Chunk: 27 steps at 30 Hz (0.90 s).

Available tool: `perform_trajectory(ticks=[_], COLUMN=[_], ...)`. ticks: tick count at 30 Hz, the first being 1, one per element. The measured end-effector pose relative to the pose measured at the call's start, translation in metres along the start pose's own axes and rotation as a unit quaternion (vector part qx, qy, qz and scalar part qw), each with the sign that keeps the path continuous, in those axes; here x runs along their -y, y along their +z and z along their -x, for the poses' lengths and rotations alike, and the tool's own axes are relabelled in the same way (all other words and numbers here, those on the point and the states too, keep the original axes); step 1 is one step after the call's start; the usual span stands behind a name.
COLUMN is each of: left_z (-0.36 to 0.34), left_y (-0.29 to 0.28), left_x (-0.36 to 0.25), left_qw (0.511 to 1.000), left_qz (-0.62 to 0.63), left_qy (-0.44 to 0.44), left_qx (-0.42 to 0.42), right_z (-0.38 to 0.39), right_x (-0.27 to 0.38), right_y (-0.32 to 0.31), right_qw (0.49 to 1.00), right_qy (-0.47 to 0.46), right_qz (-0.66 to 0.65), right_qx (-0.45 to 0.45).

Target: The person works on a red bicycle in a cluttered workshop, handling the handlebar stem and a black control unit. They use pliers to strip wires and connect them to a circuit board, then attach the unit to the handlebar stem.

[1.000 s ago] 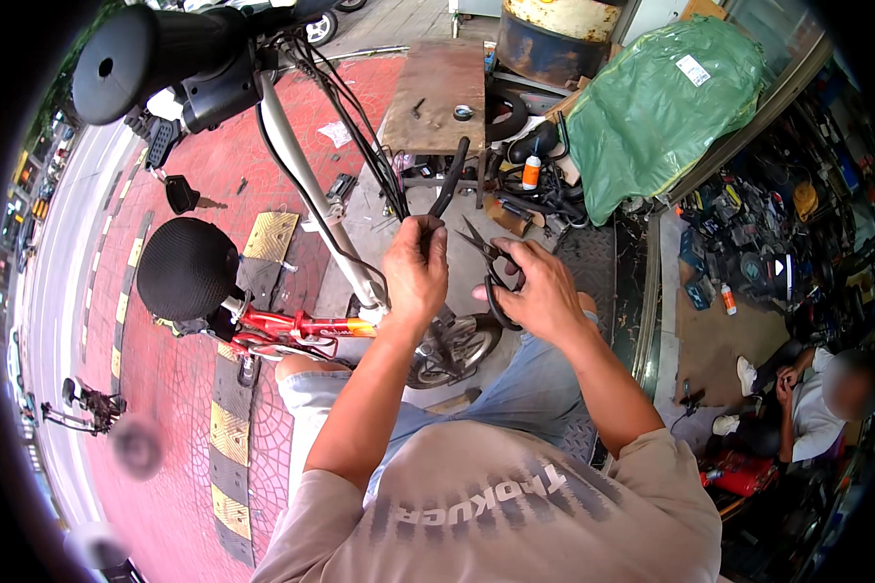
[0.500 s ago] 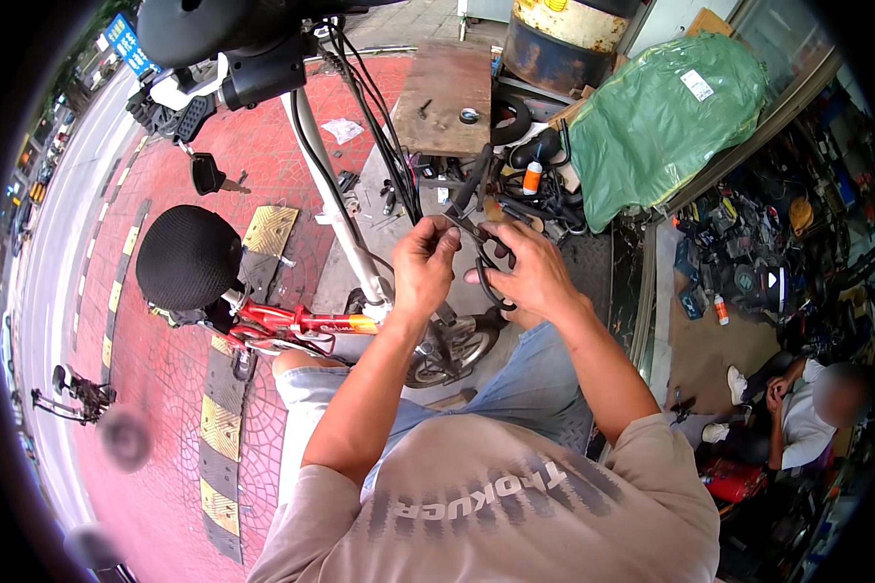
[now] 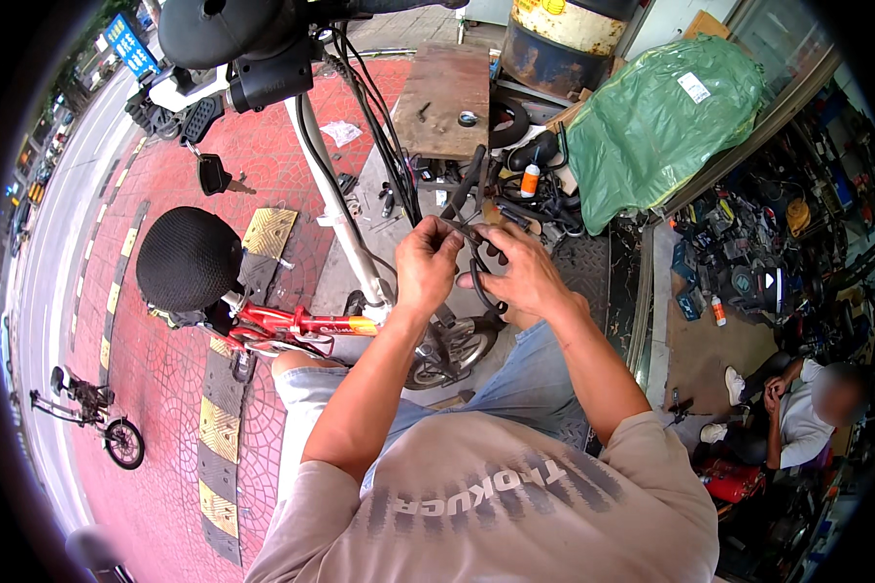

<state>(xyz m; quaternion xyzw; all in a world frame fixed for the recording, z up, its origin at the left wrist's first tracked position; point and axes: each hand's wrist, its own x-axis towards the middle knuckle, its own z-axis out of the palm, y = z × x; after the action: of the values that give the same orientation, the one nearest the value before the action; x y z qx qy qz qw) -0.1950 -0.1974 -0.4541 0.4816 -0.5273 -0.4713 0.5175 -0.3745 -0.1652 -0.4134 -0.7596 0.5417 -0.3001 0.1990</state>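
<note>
One pair of black-handled scissors (image 3: 481,291) sits between the two hands, at nine o'clock from the right hand (image 3: 530,272), which grips it; its blades are mostly hidden by fingers. The left hand (image 3: 428,272) pinches one dark strip (image 3: 466,183) rising toward one o'clock, its lower end hard to make out. Two orange-and-white bottles (image 3: 530,181) stand at twelve and four o'clock from the right hand. Toward ten o'clock, one black handlebar (image 3: 209,34) is cut off.
</note>
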Motion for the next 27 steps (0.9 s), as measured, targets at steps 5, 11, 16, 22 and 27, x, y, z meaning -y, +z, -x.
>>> perform_trajectory(ticks=[5,11,16,22,27], left_z=[-0.001,0.0,-0.001,0.002,0.004], left_y=[0.0,0.001,0.001,0.004,0.002], left_x=[0.001,0.0,0.002,-0.003,-0.01], left_qw=[0.999,0.997,0.997,0.999,1.0], left_qz=[-0.04,-0.065,-0.063,-0.013,0.004], left_qy=[0.016,0.029,0.033,0.027,0.013], left_qx=[-0.01,-0.013,-0.014,-0.02,-0.01], right_z=[0.0,0.001,0.0,0.001,-0.001], right_x=[-0.001,-0.001,-0.006,-0.008,-0.016], right_y=[0.004,0.006,0.01,0.012,0.015], right_qw=[1.0,0.999,0.999,0.997,0.994], right_qy=[-0.002,-0.023,-0.027,-0.041,-0.068], right_qz=[-0.002,-0.02,-0.007,-0.04,-0.019], right_qx=[-0.014,-0.04,-0.046,-0.059,-0.078])
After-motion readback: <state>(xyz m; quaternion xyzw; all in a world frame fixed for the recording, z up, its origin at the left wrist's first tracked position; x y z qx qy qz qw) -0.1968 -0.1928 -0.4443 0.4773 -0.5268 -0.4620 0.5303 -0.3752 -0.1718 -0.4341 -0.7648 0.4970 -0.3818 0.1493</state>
